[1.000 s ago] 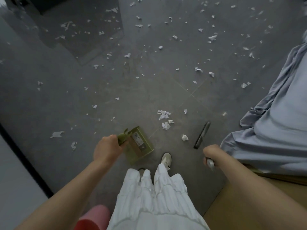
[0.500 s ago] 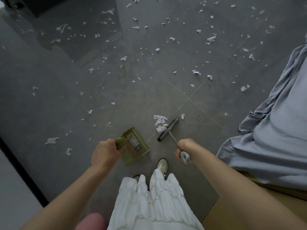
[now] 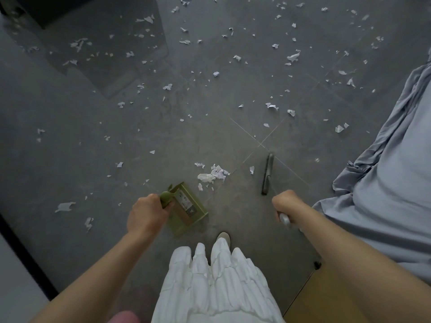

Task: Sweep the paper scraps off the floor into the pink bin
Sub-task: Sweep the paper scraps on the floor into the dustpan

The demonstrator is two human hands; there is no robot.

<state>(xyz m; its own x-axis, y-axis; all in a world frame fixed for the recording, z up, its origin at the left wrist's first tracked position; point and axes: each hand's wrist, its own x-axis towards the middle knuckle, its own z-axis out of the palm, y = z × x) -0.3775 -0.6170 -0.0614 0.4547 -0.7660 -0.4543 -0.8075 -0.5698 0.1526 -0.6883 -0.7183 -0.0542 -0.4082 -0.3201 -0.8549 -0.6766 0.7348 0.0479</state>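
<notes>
Here, left hand (image 3: 147, 214): I saw it clenched round the green dustpan (image 3: 187, 209) handle.
Right hand (image 3: 285, 203): gripping the broom (image 3: 267, 173) handle.
Scrap pile (image 3: 213, 174): on the floor (image 3: 70, 159), between dustpan and broom head.
Pink bin (image 3: 123, 317): bottom edge.

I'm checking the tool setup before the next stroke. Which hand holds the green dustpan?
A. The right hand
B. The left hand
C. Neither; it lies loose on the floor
B. The left hand grips the dustpan by its handle, while the right hand holds the brush.
</notes>
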